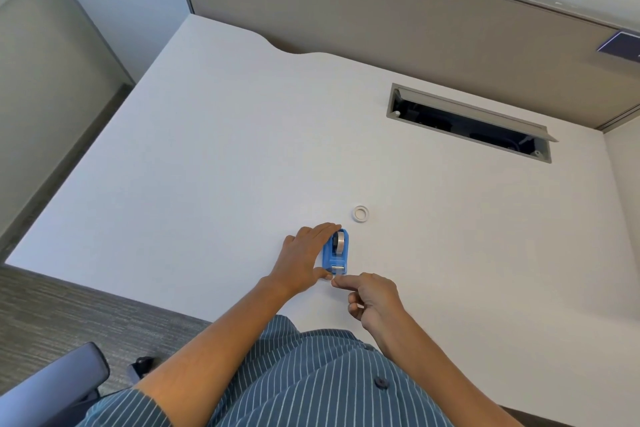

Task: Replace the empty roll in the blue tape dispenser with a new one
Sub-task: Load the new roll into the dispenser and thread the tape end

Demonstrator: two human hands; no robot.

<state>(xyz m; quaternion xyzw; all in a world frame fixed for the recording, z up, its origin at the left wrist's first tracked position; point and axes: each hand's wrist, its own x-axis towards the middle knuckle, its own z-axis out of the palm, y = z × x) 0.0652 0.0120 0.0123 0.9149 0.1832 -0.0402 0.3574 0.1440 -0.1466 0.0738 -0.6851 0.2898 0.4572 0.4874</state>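
Observation:
The blue tape dispenser [335, 253] stands on the white desk [207, 166] with a roll of tape [339, 240] seated in its back end. My left hand [304, 258] lies along its left side, fingers over the far end and thumb at the near end, holding it. My right hand [369, 295] is just in front of the cutter end, thumb and forefinger pinched together at the dispenser's near edge; whether tape is between them I cannot tell. A small white ring, an empty core [361, 213], lies flat on the desk beyond the dispenser.
An open cable hatch [467, 121] is set into the desk at the back right. A grey partition panel [381, 17] runs along the far edge. A chair arm [55, 388] shows at the lower left over carpet.

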